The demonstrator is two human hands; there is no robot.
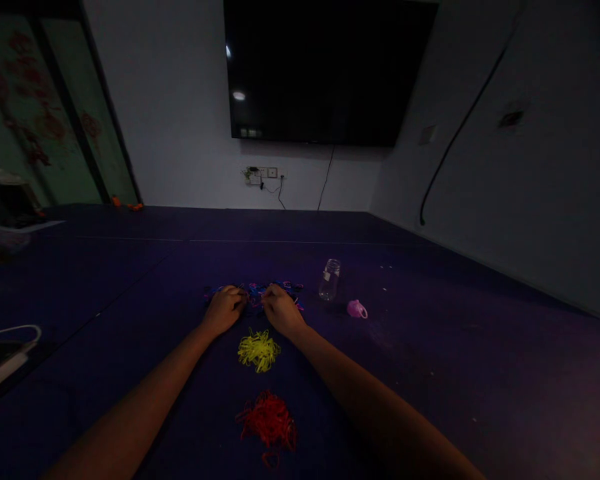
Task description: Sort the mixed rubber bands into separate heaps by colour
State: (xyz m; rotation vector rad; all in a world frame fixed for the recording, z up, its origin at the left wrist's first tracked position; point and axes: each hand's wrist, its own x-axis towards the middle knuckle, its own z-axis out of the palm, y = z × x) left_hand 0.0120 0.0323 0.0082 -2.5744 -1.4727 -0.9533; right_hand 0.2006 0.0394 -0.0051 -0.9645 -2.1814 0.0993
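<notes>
Dim wall (180, 133), purple floor (445, 360); mixed bands (253, 292) seemingly tangled.

Black television (325, 67) on pale wall (170, 100), sockets (273, 173) beneath, dark cable (451, 142) at right, greenish panels (80, 80), perhaps glass doors, at left

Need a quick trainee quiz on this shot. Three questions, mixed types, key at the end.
1. Open question: what colour is the pile lying nearest the wearer?
2. True or false: the pink looped item lies apart from the clear bottle.
3. Fill in: the left hand and the right hand are both at the ____ pile.

Key:
1. Red; the red pile is nearest.
2. True.
3. Mixed-colour; the mixed-colour pile shows blue and pink among darker bits.
</notes>
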